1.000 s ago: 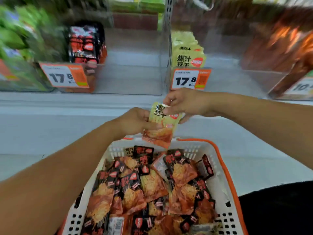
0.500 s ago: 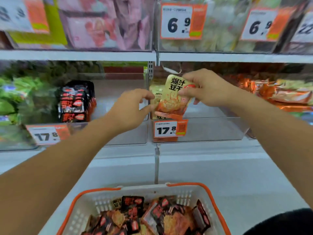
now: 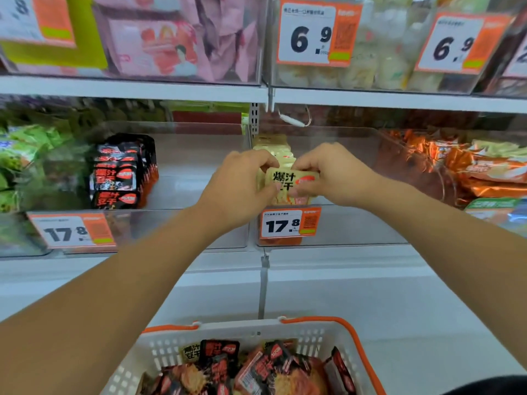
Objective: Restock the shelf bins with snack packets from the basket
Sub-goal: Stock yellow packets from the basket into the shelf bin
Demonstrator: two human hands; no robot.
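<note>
On the shelf (image 3: 342,269), the left hand (image 3: 242,183) and right hand (image 3: 330,172) both pinch one yellow packet (image 3: 291,182), upright to join the row in its clear bin (image 3: 356,223).

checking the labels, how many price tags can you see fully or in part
6. Top shelf: one cut off at far left, two reading 6.9, a sliver at the right edge. Lower bins: two reading 17.8, left and centre. Others may be hidden.
</note>
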